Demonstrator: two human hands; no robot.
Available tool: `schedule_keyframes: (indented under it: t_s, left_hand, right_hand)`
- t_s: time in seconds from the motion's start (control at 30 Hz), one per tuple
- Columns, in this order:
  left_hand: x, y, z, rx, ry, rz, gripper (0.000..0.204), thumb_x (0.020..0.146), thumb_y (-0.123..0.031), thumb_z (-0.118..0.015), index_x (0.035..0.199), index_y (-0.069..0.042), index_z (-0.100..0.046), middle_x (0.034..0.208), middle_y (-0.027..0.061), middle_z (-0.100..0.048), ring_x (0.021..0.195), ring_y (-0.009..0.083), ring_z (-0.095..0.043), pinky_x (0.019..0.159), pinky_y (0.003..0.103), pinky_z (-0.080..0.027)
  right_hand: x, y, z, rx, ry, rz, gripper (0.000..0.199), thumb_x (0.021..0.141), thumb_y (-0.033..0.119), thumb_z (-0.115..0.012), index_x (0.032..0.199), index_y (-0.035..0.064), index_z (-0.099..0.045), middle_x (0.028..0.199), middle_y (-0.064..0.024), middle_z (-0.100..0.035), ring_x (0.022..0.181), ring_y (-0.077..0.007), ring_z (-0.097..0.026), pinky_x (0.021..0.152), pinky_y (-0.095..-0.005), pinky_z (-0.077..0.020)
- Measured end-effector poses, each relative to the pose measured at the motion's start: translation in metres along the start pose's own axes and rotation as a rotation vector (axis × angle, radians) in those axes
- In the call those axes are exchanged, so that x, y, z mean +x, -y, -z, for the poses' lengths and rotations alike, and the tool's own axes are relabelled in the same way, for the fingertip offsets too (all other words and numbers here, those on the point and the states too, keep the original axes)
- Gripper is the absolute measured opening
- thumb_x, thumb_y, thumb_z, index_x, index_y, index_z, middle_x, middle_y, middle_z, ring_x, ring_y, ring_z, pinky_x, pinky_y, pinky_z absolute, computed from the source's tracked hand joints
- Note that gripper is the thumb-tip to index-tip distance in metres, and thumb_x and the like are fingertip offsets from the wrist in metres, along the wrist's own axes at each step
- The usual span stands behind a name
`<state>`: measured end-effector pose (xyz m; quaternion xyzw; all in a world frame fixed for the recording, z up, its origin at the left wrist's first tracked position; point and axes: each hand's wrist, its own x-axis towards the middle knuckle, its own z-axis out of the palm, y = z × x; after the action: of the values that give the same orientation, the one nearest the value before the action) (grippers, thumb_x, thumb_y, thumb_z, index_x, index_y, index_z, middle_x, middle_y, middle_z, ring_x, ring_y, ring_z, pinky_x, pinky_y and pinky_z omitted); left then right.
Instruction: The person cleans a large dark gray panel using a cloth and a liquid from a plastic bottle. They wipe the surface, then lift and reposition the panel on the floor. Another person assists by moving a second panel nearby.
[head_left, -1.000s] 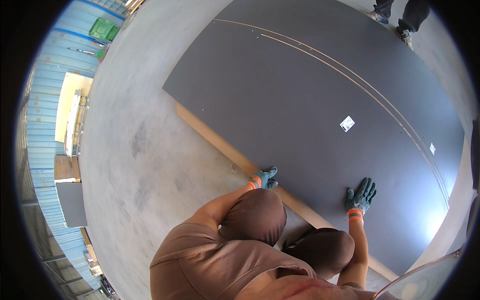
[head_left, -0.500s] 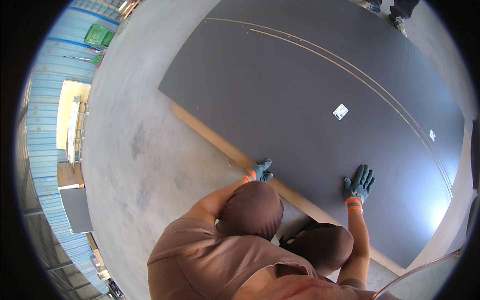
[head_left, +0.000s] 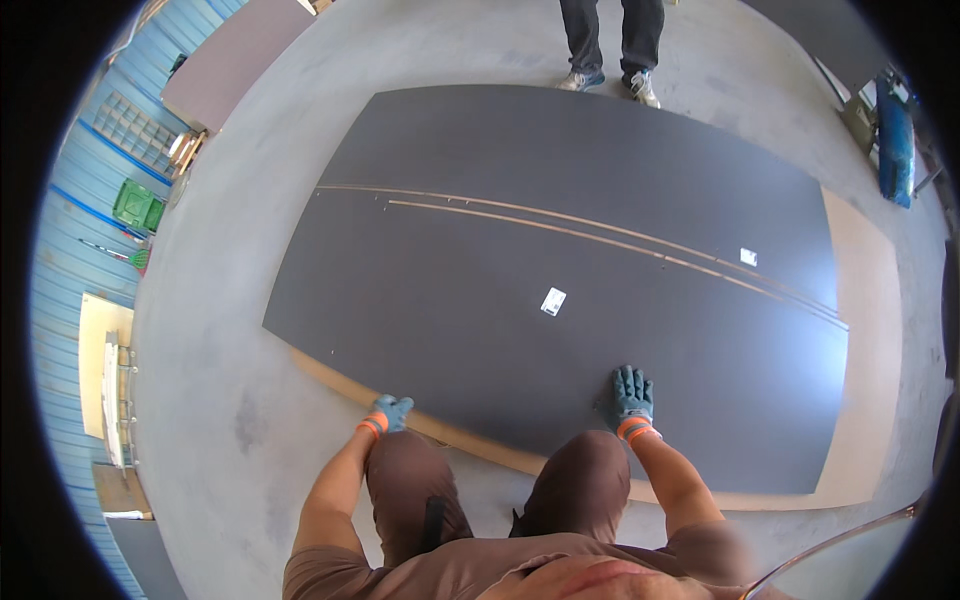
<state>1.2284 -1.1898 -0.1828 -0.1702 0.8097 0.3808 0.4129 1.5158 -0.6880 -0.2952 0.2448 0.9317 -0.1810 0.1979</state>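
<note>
Bare floor lies open left of the dark panel; another person's feet block its far edge.

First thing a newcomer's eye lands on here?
The big dark panel lying flat on the concrete floor, filling mid-frame. At its near edge, the left hand grips the edge and the right hand presses flat on top, both in teal gloves. Another person's legs stand at the far edge.

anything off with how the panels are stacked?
Yes: the large dark grey panel sits askew on the tan wooden board beneath, which shows along the near and right edges. The left hand grips that near edge.
</note>
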Motion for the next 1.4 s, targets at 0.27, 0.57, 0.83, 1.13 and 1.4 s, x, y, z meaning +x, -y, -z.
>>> schedule_keyframes:
  t_s: [0.27,0.57,0.83,1.13,1.4]
  left_hand:
    - [0.052,-0.042,0.098,0.652,-0.472,-0.394,0.063,0.084,-0.050,-0.074,0.123,-0.003,-0.061,0.121,0.0205,-0.067,0.111,0.0346,-0.064,0.097,0.044,-0.050]
    - [0.116,-0.066,0.226,0.882,-0.497,-0.375,0.104,0.081,-0.067,-0.067,0.159,-0.016,-0.022,0.166,0.0175,-0.014,0.153,0.0392,-0.012,0.123,0.053,-0.014]
    - [0.158,-0.068,0.216,0.843,-0.354,-0.713,0.112,0.076,-0.072,-0.068,0.160,-0.016,-0.019,0.167,0.0199,-0.012,0.153,0.0417,-0.008,0.122,0.055,-0.010]
    - [0.161,-0.032,0.237,0.979,-0.348,-0.494,0.128,0.069,-0.085,-0.060,0.162,-0.015,-0.007,0.167,0.0211,-0.004,0.154,0.0445,-0.001,0.121,0.059,-0.005]
    - [0.171,-0.034,0.234,1.074,-0.294,-0.457,0.135,0.065,-0.090,-0.058,0.162,-0.015,-0.001,0.167,0.0217,0.000,0.153,0.0468,0.003,0.121,0.060,-0.008]
  right_hand:
    - [0.000,0.045,0.049,-0.047,0.071,-0.060,0.093,0.084,0.056,-0.068,0.156,0.0136,-0.028,0.165,-0.0124,-0.022,0.152,-0.0352,-0.020,0.123,-0.0453,-0.0227]
    - [0.081,0.266,0.074,-0.026,0.066,-0.094,0.075,0.087,0.051,-0.067,0.145,0.0086,-0.048,0.155,-0.0206,-0.040,0.145,-0.0386,-0.035,0.118,-0.0454,-0.0330]
    - [0.150,0.418,-0.045,-0.761,-0.131,-0.256,0.118,0.085,0.073,-0.052,0.157,-0.0076,-0.006,0.166,-0.0247,-0.008,0.153,-0.0453,-0.005,0.124,-0.0562,-0.0054]
    - [0.131,0.496,0.035,-0.155,0.158,-0.329,0.121,0.076,0.057,-0.074,0.161,0.0049,-0.005,0.167,-0.0228,-0.004,0.154,-0.0418,-0.007,0.125,-0.0499,-0.0105]
    - [0.122,0.483,0.011,-0.089,0.100,-0.353,0.067,0.101,0.031,-0.034,0.161,0.0133,-0.011,0.169,-0.0152,-0.006,0.155,-0.0374,-0.009,0.126,-0.0479,-0.0117]
